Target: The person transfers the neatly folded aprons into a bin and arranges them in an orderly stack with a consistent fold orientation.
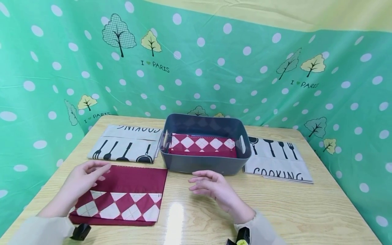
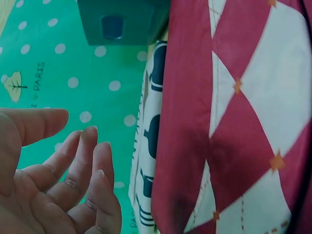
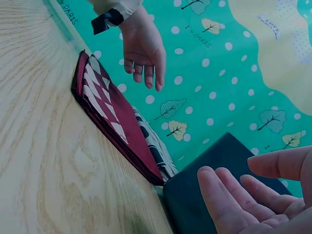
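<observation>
My left hand point(image 1: 82, 180) hovers over the left edge of a folded dark red cloth point(image 1: 134, 178) with a white diamond band. Its fingers are loosely bent and hold nothing; in the left wrist view a gap shows between the hand and the cloth point(image 2: 187, 97). My right hand point(image 1: 215, 190) is held over the table just in front of a dark grey plastic bin point(image 1: 196, 165), fingers relaxed, with nothing in them. Inside the bin lies another folded red cloth point(image 1: 202, 144) with white diamonds. The right wrist view shows the red cloth lying flat in a layered fold.
A folded white cloth point(image 1: 122, 146) with black utensil prints lies left of the bin. On the right is a similar white cloth point(image 1: 275, 160) marked COOKING. Behind the wooden table point(image 1: 306, 211) hangs a green dotted curtain point(image 1: 196, 81).
</observation>
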Tool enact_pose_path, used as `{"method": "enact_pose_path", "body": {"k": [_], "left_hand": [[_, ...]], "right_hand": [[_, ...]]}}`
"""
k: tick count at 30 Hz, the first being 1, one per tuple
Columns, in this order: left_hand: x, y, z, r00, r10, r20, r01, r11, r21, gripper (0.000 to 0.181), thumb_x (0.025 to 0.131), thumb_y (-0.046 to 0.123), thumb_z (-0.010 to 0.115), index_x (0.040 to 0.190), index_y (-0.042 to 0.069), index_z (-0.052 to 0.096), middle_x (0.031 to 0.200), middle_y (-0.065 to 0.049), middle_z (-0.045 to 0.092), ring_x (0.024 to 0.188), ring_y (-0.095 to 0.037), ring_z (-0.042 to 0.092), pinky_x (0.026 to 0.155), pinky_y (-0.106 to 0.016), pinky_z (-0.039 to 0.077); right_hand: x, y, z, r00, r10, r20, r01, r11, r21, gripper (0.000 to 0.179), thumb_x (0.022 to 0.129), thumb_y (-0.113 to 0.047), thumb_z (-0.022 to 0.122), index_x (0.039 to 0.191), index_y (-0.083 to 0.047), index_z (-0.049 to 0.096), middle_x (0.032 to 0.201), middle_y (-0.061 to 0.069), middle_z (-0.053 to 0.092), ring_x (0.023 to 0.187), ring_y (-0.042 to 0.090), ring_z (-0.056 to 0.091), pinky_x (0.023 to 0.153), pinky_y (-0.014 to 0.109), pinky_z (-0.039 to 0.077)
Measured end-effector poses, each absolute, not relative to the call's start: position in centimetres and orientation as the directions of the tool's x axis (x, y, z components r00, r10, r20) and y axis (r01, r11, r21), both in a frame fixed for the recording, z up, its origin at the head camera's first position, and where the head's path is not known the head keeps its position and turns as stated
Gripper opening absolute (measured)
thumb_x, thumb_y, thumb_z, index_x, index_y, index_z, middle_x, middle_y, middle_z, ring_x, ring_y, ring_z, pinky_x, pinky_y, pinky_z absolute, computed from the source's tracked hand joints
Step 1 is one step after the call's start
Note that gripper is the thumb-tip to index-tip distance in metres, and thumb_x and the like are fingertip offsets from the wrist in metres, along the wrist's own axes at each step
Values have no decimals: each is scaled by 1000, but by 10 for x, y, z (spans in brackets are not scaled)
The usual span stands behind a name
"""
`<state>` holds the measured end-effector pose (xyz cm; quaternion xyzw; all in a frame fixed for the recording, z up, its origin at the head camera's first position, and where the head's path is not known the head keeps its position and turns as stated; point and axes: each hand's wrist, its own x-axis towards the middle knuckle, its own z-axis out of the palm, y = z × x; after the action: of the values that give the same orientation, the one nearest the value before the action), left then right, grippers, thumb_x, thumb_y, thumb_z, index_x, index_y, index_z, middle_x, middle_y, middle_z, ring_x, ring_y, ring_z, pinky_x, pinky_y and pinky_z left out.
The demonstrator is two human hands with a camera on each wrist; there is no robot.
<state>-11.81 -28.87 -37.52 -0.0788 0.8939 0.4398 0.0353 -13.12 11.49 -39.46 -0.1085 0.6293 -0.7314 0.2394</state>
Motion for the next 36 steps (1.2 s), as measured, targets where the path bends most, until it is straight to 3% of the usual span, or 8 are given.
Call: {"method": "enact_pose_path", "body": {"k": [8, 11, 15, 18, 21, 23, 36], "left_hand": [[-118, -300, -382, -983, -144, -114, -181, 662, 727, 56, 98, 42, 59, 132, -3, 54, 103, -6, 70, 74, -3, 62, 65, -18, 49], [-118, -304, -386, -983, -146, -108, -179, 684, 707, 57, 98, 44, 58, 131, -2, 56, 110, -13, 69, 79, 0, 60, 65, -16, 48], [-118, -310, -390, -983, -149, -109, -183, 710, 680, 60, 99, 46, 56, 133, -3, 55, 125, -26, 61, 94, -17, 64, 69, -19, 46], [-118, -314, -391, -983, -148, -106, -181, 727, 663, 60, 100, 46, 54, 134, -4, 54, 130, -30, 57, 106, -39, 61, 77, -30, 46], [-118, -316, -392, -982, -152, -113, -189, 736, 650, 61, 100, 46, 52, 134, -5, 53, 131, -32, 55, 112, -47, 57, 81, -39, 45], [-118, -318, -392, -979, -160, -126, -203, 734, 648, 63, 100, 48, 52, 135, -5, 52, 131, -32, 55, 113, -47, 56, 81, -41, 45], [-121, -331, -398, -966, -196, -166, -257, 743, 617, 70, 98, 50, 55, 136, -9, 47, 122, -33, 58, 104, -44, 62, 68, -24, 46]], "right_hand": [[-128, 108, -401, -853, -485, -194, 265, -82, -961, 49, 98, -8, 55, 139, 14, 42, 124, 21, 66, 101, 23, 72, 92, 37, 57], [-127, 103, -403, -849, -481, -218, 289, -77, -954, 49, 96, -8, 56, 140, 12, 43, 126, 22, 65, 102, 24, 71, 93, 38, 57], [-126, 97, -407, -842, -482, -243, 314, -71, -947, 50, 94, -6, 58, 139, 10, 45, 128, 24, 64, 101, 25, 71, 92, 40, 57], [-125, 93, -411, -836, -484, -258, 330, -70, -941, 50, 92, -5, 59, 138, 9, 46, 127, 25, 63, 99, 24, 72, 91, 40, 58], [-125, 91, -413, -836, -482, -262, 332, -64, -941, 50, 92, -4, 58, 138, 9, 46, 126, 25, 63, 97, 24, 72, 90, 40, 58], [-126, 89, -415, -837, -476, -270, 337, -60, -939, 50, 92, -4, 58, 139, 8, 46, 127, 25, 63, 97, 24, 72, 89, 40, 59], [-133, 73, -420, -828, -482, -285, 358, -65, -931, 49, 93, -5, 57, 140, 6, 47, 128, 24, 63, 97, 24, 72, 88, 40, 59]]}}
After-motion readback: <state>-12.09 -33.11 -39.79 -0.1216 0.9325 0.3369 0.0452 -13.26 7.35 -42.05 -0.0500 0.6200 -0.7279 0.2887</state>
